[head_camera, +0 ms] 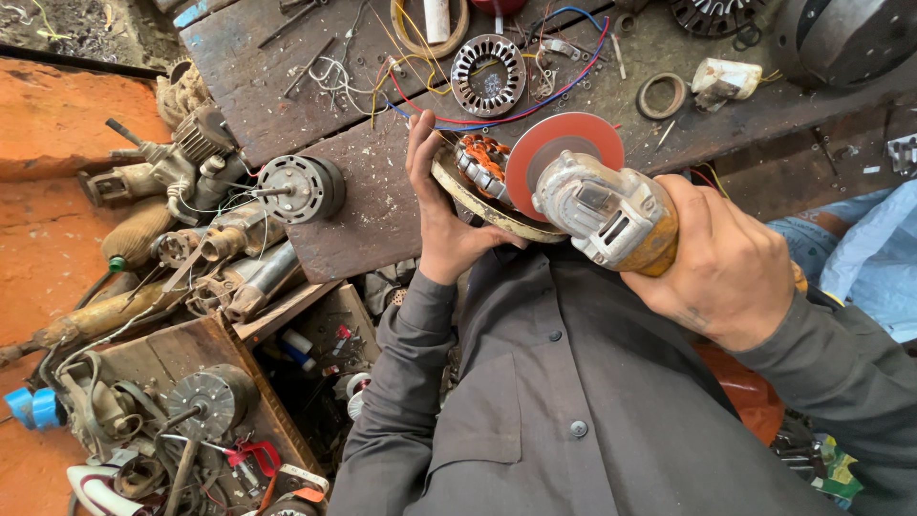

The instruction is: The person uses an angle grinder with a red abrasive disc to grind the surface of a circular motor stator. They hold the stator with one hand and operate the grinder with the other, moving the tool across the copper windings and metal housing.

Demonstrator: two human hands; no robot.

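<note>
Holding an angle grinder by its yellow body, the right hand is closed firmly around the tool, and the red disc at its front points toward the workbench. The left hand grips a round motor part with copper windings; the fingers are wrapped around its rim and keep it tilted at the edge of the bench. The disc is just beside this part, but I cannot tell if they touch. Further back on the bench lies a metal ring with teeth among coloured wires. On the left, old motors and other machine parts are piled on wooden boards.
</note>
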